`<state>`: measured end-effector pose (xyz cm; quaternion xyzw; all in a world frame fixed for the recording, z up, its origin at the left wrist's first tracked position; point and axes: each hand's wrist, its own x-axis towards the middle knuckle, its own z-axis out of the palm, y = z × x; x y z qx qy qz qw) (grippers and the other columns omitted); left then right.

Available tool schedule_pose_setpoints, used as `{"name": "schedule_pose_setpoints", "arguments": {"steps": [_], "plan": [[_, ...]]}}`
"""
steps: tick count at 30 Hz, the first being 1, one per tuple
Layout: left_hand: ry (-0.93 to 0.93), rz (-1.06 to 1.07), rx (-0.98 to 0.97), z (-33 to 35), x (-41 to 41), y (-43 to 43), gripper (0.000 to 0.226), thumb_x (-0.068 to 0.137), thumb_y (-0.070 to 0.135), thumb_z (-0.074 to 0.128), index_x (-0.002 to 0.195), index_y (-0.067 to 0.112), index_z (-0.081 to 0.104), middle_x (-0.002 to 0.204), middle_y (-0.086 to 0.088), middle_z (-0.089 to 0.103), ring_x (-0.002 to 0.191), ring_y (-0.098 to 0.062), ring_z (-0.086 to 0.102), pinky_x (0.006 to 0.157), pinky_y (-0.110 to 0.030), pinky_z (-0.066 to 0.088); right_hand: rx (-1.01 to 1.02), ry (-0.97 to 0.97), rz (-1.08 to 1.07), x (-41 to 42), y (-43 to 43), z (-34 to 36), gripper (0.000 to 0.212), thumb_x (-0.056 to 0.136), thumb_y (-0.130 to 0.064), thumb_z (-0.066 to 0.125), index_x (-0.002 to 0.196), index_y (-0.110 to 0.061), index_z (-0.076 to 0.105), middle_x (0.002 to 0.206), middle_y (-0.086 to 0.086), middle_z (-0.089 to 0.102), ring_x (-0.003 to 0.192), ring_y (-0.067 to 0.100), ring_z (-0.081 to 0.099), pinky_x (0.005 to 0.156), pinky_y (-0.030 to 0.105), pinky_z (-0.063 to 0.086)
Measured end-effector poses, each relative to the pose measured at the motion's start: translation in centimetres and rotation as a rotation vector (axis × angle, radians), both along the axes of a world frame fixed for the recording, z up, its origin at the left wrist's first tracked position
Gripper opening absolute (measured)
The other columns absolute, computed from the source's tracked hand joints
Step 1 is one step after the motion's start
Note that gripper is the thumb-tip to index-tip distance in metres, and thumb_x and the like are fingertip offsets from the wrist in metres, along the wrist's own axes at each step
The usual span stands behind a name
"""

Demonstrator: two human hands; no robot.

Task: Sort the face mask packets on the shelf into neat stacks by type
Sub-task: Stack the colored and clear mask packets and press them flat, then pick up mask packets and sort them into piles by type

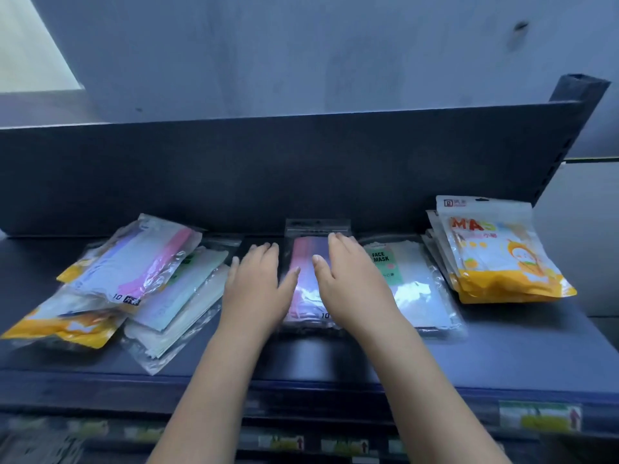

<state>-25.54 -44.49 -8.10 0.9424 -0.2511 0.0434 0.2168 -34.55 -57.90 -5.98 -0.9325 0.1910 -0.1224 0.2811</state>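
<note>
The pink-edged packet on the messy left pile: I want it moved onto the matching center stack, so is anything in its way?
Yes. Both hands, left and right, lie flat on the center stack, covering it. The pink-edged packet itself sits topmost on the left pile.

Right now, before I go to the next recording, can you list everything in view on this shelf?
Orange-and-white mask packets: a stack, exact count unclear, leaning at the shelf's right end.
Green-label FACE MASK packets: a flat stack, clear with pale masks, right of centre.
Pink-and-purple mask packet: at least one, clear bag, centre, between both hands.
Mixed pile: several packets, unsorted, pink, pale green, white and orange, overlapping on the left.
Shelf: one, dark blue-grey, with an upright back panel.
Price labels: several, green and white, blurred, along the front edge.
Left hand: open, flat at the centre packet's left edge.
Right hand: open, flat on its right side.
</note>
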Motion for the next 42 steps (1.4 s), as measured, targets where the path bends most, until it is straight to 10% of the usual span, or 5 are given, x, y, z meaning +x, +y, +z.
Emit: {"name": "schedule_pose_setpoints", "arguments": {"steps": [18,24,33,38,42], "plan": [[-0.124,0.074,0.106,4.0,14.0,21.0,0.063,0.102,0.054,0.046,0.154,0.018,0.045,0.166,-0.001,0.038,0.159,-0.024,0.021,0.128,-0.048,0.009,0.14,0.085,0.045,12.8,20.5,1.4,0.038,0.104,-0.054,0.046,0.12,-0.02,0.056,0.125,-0.001,0.056,0.124,0.025,0.053,0.089,0.04,0.044],[0.072,0.11,-0.056,3.7,17.9,27.2,0.043,0.104,0.045,0.047,0.128,0.014,0.062,0.137,-0.001,0.061,0.13,-0.026,0.052,0.115,-0.045,0.035,0.247,0.022,-0.125,15.8,26.9,0.1,0.039,0.099,-0.055,0.047,0.122,-0.025,0.055,0.129,0.001,0.054,0.114,0.03,0.055,0.097,0.048,0.05],[0.297,0.063,-0.457,2.4,19.2,30.1,0.016,0.096,0.025,0.067,0.103,0.038,0.062,0.097,0.027,0.063,0.095,0.001,0.06,0.072,-0.015,0.046,0.453,-0.215,-0.338,17.5,30.1,-0.2,0.028,0.083,-0.012,0.073,0.106,-0.021,0.06,0.128,-0.008,0.05,0.096,-0.009,0.056,0.07,0.006,0.042],[0.365,0.119,-0.718,1.5,19.6,30.0,0.029,0.087,0.006,0.075,0.104,0.028,0.07,0.102,0.019,0.071,0.1,0.001,0.066,0.074,-0.015,0.05,0.785,-0.374,-0.562,17.3,30.0,-1.2,0.077,0.075,0.009,0.072,0.144,-0.021,0.058,0.114,-0.001,0.071,0.093,0.013,0.071,0.073,0.039,0.065],[0.448,0.161,-0.902,1.7,19.8,29.8,0.034,0.084,-0.001,0.073,0.104,0.026,0.073,0.105,0.009,0.075,0.097,-0.01,0.072,0.078,-0.029,0.06,0.931,-0.402,-0.623,16.8,29.0,-1.4,0.063,0.077,0.011,0.076,0.136,-0.011,0.068,0.116,-0.006,0.075,0.11,0.021,0.071,0.088,0.044,0.061]]}}
